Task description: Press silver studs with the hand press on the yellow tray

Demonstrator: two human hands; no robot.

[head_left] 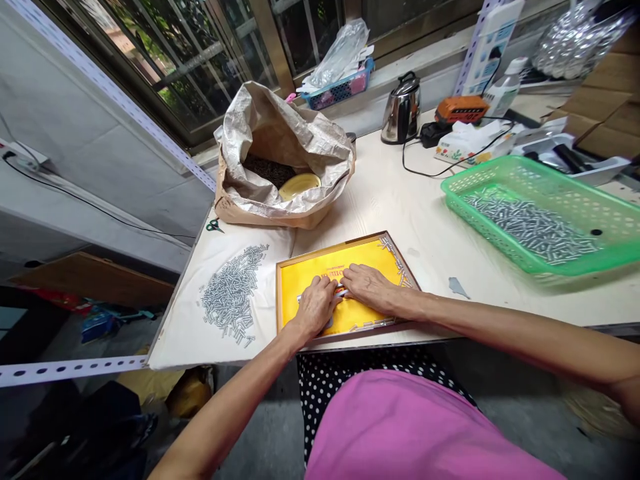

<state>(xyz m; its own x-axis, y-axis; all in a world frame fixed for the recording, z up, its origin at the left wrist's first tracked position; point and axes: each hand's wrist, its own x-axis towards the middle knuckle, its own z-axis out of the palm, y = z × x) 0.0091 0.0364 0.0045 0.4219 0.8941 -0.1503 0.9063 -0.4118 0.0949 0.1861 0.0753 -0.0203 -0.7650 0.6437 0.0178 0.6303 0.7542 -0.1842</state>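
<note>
My left hand and my right hand lie close together over a shallow tray lined with a yellow printed sheet. Both have their fingers curled and pressed together. A small whitish piece with a bit of red and blue shows between the fingertips; its kind and most of its shape are hidden. Small silvery metal pins lie along the tray's right side, and some more by its near edge. Left of the tray a loose heap of such pins rests on a white cloth.
Behind the tray stands an open paper sack with dark small pieces and a yellow dish. A green basket of pins is at right. Further back are a kettle, an orange battery pack and scissors at left.
</note>
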